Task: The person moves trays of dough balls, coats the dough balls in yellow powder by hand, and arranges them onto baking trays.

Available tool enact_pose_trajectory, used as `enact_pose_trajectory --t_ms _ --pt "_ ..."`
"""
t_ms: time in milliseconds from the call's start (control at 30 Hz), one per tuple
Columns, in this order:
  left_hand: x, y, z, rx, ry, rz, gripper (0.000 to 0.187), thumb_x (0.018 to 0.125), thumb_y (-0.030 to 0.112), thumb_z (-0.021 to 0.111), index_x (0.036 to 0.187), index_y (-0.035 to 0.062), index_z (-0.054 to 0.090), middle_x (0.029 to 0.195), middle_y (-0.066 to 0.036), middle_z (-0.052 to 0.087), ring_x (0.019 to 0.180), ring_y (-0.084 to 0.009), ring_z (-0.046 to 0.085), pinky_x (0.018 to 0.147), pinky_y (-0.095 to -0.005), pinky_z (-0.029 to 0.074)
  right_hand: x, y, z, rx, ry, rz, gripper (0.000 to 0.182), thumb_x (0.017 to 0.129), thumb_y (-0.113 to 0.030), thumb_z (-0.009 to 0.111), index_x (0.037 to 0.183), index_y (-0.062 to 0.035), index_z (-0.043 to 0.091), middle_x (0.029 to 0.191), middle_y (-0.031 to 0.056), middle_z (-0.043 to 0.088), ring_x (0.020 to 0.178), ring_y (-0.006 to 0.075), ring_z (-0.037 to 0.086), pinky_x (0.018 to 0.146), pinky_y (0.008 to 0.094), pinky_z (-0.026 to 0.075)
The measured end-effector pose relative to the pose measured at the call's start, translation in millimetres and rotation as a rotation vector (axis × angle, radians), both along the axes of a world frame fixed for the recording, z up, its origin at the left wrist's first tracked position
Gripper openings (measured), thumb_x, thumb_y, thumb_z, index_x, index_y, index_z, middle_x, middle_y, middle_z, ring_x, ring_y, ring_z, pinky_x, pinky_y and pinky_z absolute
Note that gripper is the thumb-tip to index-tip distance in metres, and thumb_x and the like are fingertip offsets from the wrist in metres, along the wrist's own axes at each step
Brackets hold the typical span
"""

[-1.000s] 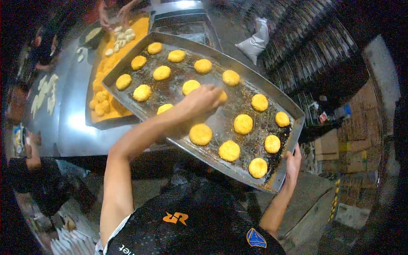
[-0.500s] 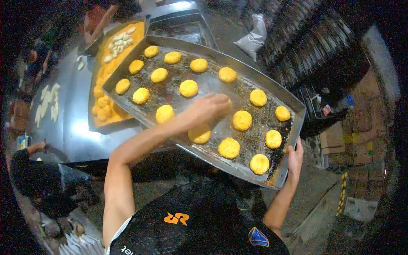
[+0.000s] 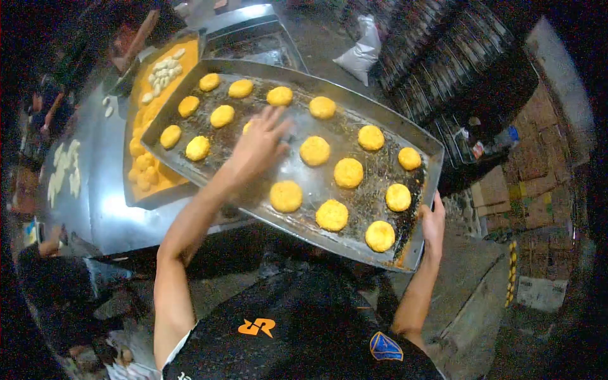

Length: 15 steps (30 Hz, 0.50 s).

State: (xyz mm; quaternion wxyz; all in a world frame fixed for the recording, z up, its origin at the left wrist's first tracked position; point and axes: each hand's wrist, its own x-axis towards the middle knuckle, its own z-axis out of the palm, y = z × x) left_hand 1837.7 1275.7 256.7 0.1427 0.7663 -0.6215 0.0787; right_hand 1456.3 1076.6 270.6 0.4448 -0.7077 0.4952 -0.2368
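A metal baking tray (image 3: 316,244) slopes across the middle of the view, bearing several flattened round yellow dough pieces (image 3: 315,151) in loose rows. My left hand (image 3: 256,144) is over the tray's left-centre part, fingers spread and slightly blurred. Under it a yellow piece shows only partly, and the hand and forearm hide the tray surface there. At the tray's right end, my right hand (image 3: 433,225) is closed around the rim, thumb on the near side.
Behind the tray's left end stands a trough of orange crumbs (image 3: 149,117) with pale dough pieces (image 3: 166,73) on it. It rests on a metal table (image 3: 95,209). A white sack (image 3: 362,54) and stacked dark trays (image 3: 443,57) are at the back. Another person's hand (image 3: 52,244) is at far left.
My left hand has moved left along the tray and its fingers have spread, uncovering a yellow piece near the centre. My right hand keeps its hold on the rim.
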Motion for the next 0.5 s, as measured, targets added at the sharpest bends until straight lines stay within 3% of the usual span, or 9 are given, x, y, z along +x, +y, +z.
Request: enact_pose_trajectory --t_ms 100,133,167,200,267,333,400,467,500 --pt "-25.9 -26.4 -13.2 -0.016 0.264 -0.334 0.054 0.092 0.034 0.056 0.141 0.0137 0.041 0.148 -0.020 0.032 0.136 -0.0404 0.031 0.109 -0.0478 0.032 3.6 8.2 8.2 -0.024 -0.068 0.016 0.058 0.079 0.005 0.047 0.137 -0.0003 0.045 0.130 0.0103 0.055 0.118 0.0173 0.050 0.102 0.0289 0.035" --pt "-24.4 -34.6 -26.6 0.029 0.317 -0.386 0.053 0.094 0.034 0.054 0.141 0.0139 0.041 0.148 -0.019 0.033 0.136 -0.0395 0.032 0.109 -0.0460 0.033 3.1 7.1 7.1 -0.030 -0.038 -0.002 0.059 0.078 0.004 0.047 0.137 -0.0002 0.045 0.129 0.0102 0.056 0.116 0.0173 0.051 0.100 0.0288 0.037" --pt "-23.1 -34.6 -18.3 0.261 0.533 -0.265 0.051 0.095 0.034 0.052 0.141 0.0138 0.041 0.146 -0.018 0.036 0.135 -0.0381 0.033 0.107 -0.0431 0.036 -0.2 4.1 1.1 -0.022 -0.047 -0.014 0.059 0.078 0.004 0.047 0.137 -0.0009 0.045 0.127 0.0099 0.057 0.112 0.0171 0.053 0.098 0.0287 0.038" --pt "-18.1 -36.1 -24.3 0.233 0.559 -0.267 0.051 0.094 0.034 0.053 0.139 0.0120 0.043 0.144 -0.016 0.040 0.134 -0.0379 0.034 0.106 -0.0421 0.037 -1.6 1.2 -3.5 -0.015 -0.064 -0.026 0.060 0.077 0.004 0.047 0.137 -0.0015 0.045 0.125 0.0096 0.059 0.109 0.0168 0.055 0.096 0.0286 0.040" --pt "-18.6 -40.7 -19.0 0.221 0.317 -0.295 0.052 0.090 0.030 0.058 0.136 0.0122 0.046 0.141 -0.018 0.042 0.130 -0.0376 0.039 0.105 -0.0426 0.037 7.3 11.9 13.3 0.037 -0.030 -0.078 0.062 0.076 0.003 0.047 0.138 -0.0035 0.046 0.120 0.0089 0.061 0.101 0.0154 0.058 0.091 0.0279 0.043" --pt "-52.1 -50.9 -12.7 -0.056 0.028 -0.327 0.056 0.086 0.030 0.063 0.137 0.0118 0.046 0.141 -0.017 0.043 0.131 -0.0377 0.038 0.108 -0.0437 0.035 5.9 11.4 14.0 0.029 -0.002 -0.072 0.062 0.076 0.002 0.048 0.138 -0.0050 0.046 0.117 0.0088 0.063 0.095 0.0145 0.059 0.087 0.0278 0.045" --pt "-76.6 -68.4 -12.0 -0.039 0.325 -0.594 0.062 0.083 0.029 0.065 0.138 0.0115 0.042 0.142 -0.017 0.042 0.133 -0.0390 0.035 0.109 -0.0447 0.034 1.0 5.2 2.8 -0.029 -0.051 -0.033 0.062 0.077 0.001 0.048 0.139 -0.0049 0.045 0.118 0.0092 0.062 0.096 0.0145 0.059 0.088 0.0275 0.045" --pt "-89.4 -81.0 -3.5 0.354 0.582 -0.515 0.059 0.089 0.030 0.061 0.141 0.0117 0.039 0.146 -0.018 0.036 0.134 -0.0386 0.034 0.108 -0.0432 0.036 3.6 5.4 4.8 0.013 -0.052 -0.054 0.061 0.078 0.000 0.049 0.139 -0.0048 0.045 0.120 0.0096 0.062 0.098 0.0149 0.059 0.089 0.0274 0.044" --pt "-94.0 -82.9 0.5 0.357 0.582 -0.516 0.059 0.089 0.030 0.061 0.141 0.0117 0.039 0.146 -0.018 0.036 0.134 -0.0386 0.034 0.108 -0.0432 0.036 2.9 6.6 8.7 0.041 -0.027 -0.052 0.059 0.080 0.000 0.050 0.139 -0.0044 0.045 0.123 0.0101 0.061 0.102 0.0154 0.058 0.091 0.0274 0.043"
